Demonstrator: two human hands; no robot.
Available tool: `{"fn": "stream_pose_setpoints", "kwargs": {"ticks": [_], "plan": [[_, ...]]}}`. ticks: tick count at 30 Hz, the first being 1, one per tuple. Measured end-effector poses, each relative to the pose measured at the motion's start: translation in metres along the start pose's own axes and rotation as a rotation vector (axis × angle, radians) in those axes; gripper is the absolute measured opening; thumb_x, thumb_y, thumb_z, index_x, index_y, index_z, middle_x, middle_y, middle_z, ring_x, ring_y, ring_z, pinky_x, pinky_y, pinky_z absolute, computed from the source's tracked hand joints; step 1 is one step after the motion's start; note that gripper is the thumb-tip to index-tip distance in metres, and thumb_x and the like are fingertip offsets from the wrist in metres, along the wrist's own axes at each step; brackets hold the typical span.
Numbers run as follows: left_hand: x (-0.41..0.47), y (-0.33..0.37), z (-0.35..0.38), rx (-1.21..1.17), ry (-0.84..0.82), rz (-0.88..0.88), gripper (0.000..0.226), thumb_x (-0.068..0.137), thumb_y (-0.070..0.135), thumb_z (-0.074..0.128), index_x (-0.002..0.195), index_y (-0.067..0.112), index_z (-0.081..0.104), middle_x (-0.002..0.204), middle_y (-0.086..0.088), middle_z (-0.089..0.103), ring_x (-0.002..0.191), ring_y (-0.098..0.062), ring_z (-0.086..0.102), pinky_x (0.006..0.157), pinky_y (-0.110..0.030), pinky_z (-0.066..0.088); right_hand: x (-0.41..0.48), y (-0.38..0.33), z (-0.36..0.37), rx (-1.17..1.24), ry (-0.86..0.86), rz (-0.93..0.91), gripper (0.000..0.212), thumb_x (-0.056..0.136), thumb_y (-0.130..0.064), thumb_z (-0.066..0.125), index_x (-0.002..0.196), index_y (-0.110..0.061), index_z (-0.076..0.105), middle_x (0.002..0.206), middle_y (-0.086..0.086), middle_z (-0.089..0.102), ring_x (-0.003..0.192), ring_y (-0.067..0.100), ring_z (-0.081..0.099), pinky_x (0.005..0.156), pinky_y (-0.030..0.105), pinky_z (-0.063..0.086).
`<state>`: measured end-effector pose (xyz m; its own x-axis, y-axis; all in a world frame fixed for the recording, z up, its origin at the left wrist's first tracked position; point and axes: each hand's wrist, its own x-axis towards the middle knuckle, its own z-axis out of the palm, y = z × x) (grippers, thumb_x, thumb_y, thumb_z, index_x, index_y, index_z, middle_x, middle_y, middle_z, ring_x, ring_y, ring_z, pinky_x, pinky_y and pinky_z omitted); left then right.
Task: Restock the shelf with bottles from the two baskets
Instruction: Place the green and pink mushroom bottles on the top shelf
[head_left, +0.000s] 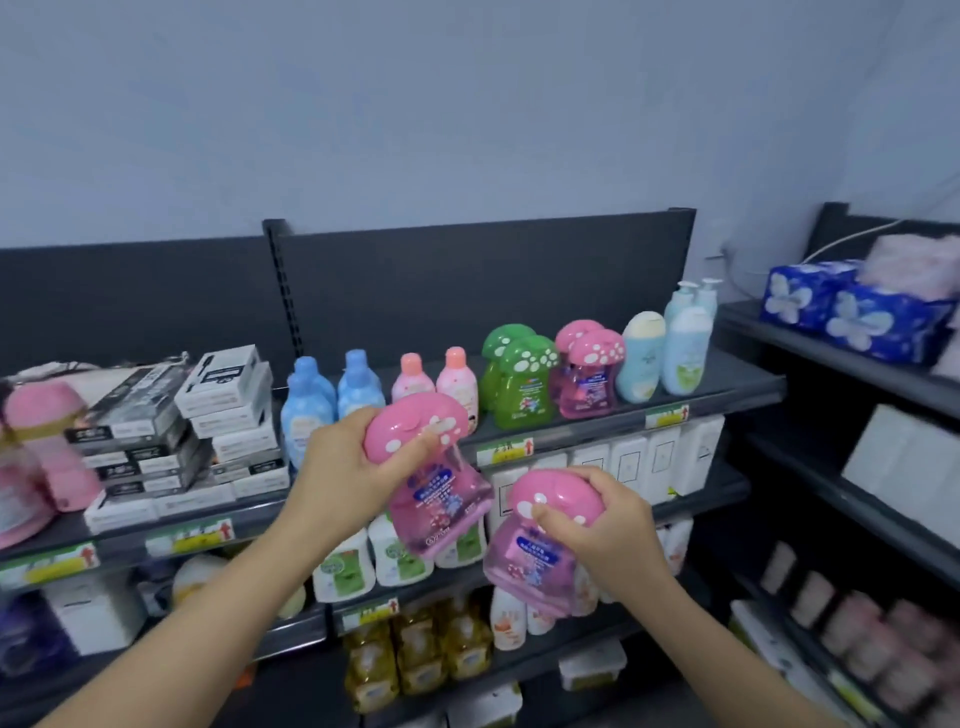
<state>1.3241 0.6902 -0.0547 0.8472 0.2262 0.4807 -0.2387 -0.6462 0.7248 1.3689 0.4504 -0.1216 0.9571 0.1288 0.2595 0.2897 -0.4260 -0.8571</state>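
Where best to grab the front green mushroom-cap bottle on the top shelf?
Grip the green bottle by its wide cap, from the front and above: it stands upright at the shelf edge, space above is open, and a pink mushroom bottle stands close on its right.

Left hand (343, 460) grips upper bottle (441, 501), right hand (602, 527) lower bottle (524, 569), seemingly identical.

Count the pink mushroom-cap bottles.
4 pink mushroom-cap bottles: one in the left hand, one in the right hand, two on the top shelf, front and behind. Others may hide.
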Motion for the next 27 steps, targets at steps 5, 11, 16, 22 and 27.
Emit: {"fn": "stream_pose_setpoints", "kwargs": {"ticks": [5, 11, 16, 22, 27], "plan": [[0.042, 0.007, 0.028, -0.077, -0.024, -0.004, 0.03, 0.066, 0.058, 0.067, 0.076, 0.03, 0.062, 0.065, 0.007, 0.064, 0.059, 0.004, 0.059, 0.048, -0.011, 0.041, 0.025, 0.008, -0.02, -0.147, -0.021, 0.043, 0.056, 0.057, -0.051, 0.084, 0.104, -0.034, 0.058, 0.099, -0.018, 0.058, 0.088, 0.006, 0.06, 0.069, 0.017, 0.054], [0.112, 0.023, 0.048, -0.09, -0.062, 0.063, 0.018, 0.071, 0.046, 0.075, 0.074, 0.034, 0.062, 0.07, 0.012, 0.066, 0.064, 0.009, 0.06, 0.051, -0.007, 0.041, 0.071, 0.003, -0.04, -0.078, 0.096, 0.031, 0.05, 0.053, -0.052, 0.083, 0.094, -0.035, 0.062, 0.091, -0.012, 0.065, 0.081, 0.006, 0.065, 0.067, 0.023, 0.057], [0.168, 0.043, 0.055, -0.127, -0.051, 0.137, 0.021, 0.071, 0.053, 0.071, 0.077, 0.035, 0.062, 0.076, 0.014, 0.066, 0.066, 0.006, 0.061, 0.051, -0.008, 0.041, 0.107, -0.021, -0.047, 0.033, 0.236, -0.062, 0.058, 0.047, -0.065, 0.077, 0.093, -0.033, 0.064, 0.088, -0.01, 0.069, 0.075, 0.006, 0.067, 0.061, 0.022, 0.056], [0.239, 0.069, 0.066, -0.172, -0.035, 0.223, 0.035, 0.076, 0.059, 0.066, 0.085, 0.026, 0.066, 0.079, 0.014, 0.066, 0.066, 0.007, 0.058, 0.051, -0.003, 0.038, 0.145, -0.058, -0.071, 0.198, 0.401, -0.127, 0.037, 0.056, -0.039, 0.081, 0.088, -0.031, 0.063, 0.087, -0.005, 0.067, 0.071, 0.007, 0.068, 0.053, 0.018, 0.052], [0.289, 0.082, 0.096, -0.169, -0.1, 0.216, 0.046, 0.08, 0.059, 0.061, 0.102, 0.019, 0.061, 0.093, 0.008, 0.065, 0.08, -0.003, 0.06, 0.062, -0.016, 0.044, 0.186, -0.07, -0.103, 0.163, 0.642, -0.192, 0.027, 0.068, -0.036, 0.078, 0.088, -0.031, 0.061, 0.089, -0.01, 0.064, 0.077, 0.002, 0.061, 0.066, 0.019, 0.049]]}}
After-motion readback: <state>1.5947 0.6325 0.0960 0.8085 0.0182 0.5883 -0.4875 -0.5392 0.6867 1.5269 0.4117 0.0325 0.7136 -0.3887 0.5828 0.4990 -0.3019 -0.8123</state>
